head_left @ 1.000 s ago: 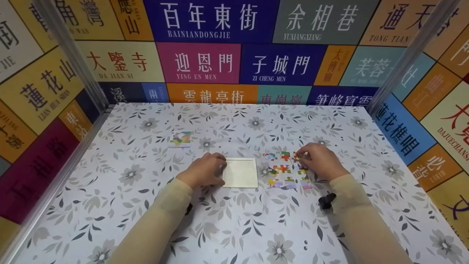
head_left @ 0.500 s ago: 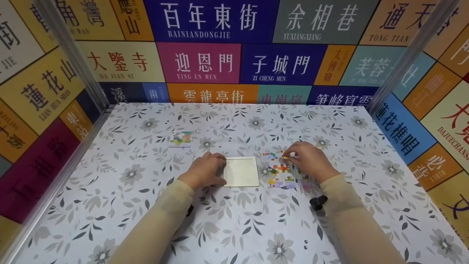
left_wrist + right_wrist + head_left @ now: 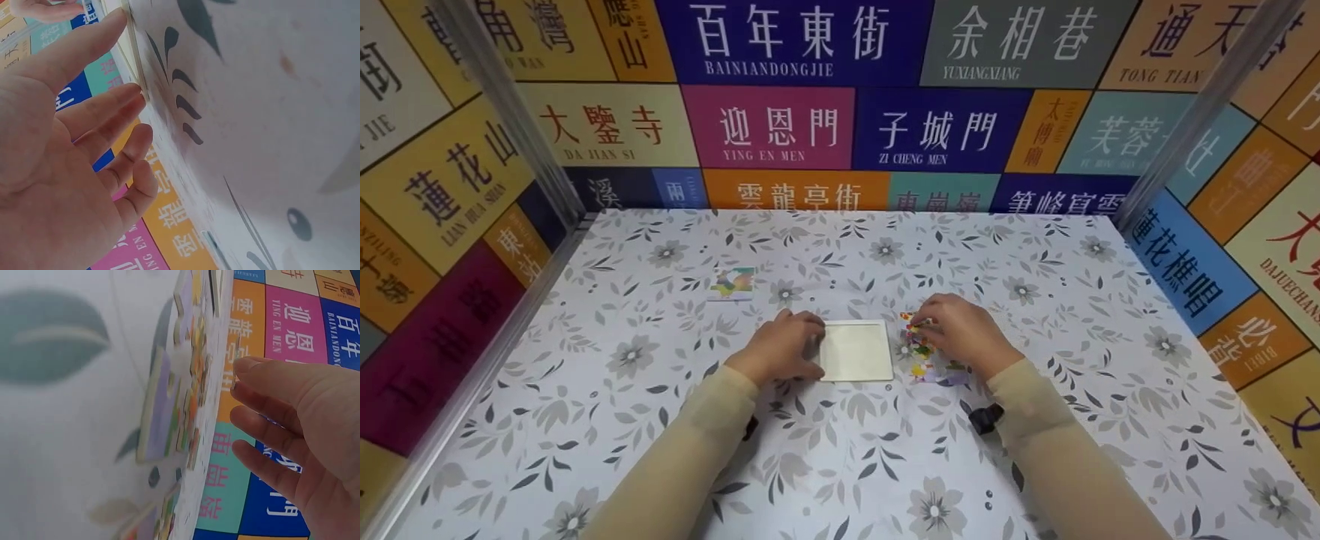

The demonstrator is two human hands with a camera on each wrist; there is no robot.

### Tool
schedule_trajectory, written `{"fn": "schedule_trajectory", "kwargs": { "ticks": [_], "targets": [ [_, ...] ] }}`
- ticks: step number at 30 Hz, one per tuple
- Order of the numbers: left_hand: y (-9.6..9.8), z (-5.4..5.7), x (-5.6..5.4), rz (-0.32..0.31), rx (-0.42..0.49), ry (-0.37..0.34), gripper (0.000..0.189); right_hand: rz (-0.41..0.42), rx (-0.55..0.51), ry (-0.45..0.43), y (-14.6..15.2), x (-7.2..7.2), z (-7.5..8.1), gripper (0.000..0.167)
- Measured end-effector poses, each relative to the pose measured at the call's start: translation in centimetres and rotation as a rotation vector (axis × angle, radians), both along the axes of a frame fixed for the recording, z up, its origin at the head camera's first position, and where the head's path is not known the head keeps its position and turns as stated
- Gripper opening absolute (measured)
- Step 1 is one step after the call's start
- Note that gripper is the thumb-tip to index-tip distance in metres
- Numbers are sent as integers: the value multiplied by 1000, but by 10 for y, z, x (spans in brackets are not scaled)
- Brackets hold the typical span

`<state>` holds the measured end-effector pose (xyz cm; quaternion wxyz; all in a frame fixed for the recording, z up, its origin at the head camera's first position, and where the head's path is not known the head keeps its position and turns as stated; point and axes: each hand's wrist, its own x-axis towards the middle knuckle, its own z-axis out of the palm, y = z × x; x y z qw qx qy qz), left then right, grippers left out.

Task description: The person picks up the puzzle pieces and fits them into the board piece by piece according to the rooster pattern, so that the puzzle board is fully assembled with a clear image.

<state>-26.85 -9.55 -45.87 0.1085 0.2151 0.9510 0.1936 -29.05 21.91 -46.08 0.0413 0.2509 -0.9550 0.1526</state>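
Note:
A shallow cream puzzle tray [image 3: 855, 352] lies mid-table. My left hand [image 3: 780, 347] is at its left side, thumb and fingertips against the edge; the left wrist view has the thumb and fingers [image 3: 112, 104] apart along that rim. Over on the right, my right hand [image 3: 971, 334] pinches a small jigsaw piece [image 3: 236, 349] between thumb and forefinger, seen edge-on in the right wrist view. Beneath and beside that hand lie several loose jigsaw pieces [image 3: 926, 369], partly hidden by it. One purple piece [image 3: 157, 410] is close to the right wrist camera.
A small colourful picture card [image 3: 731, 283] lies beyond the left hand. White cloth with grey leaves and flowers covers the table [image 3: 847, 457]. Panels with large characters [image 3: 780, 127] stand behind and at both sides, with clear corner posts [image 3: 1177, 120].
My right hand has moved left across the loose pieces toward the tray, carrying a jigsaw piece from the far right of the group. My left hand stays at the tray.

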Motion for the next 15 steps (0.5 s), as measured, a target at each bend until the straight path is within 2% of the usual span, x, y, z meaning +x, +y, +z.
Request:
{"fn": "schedule_trajectory", "kwargs": {
  "ticks": [15],
  "targets": [
    [0,-1,-2,6,9,-16,61,59,0,3,-39,2,-6,9]
  ]
}}
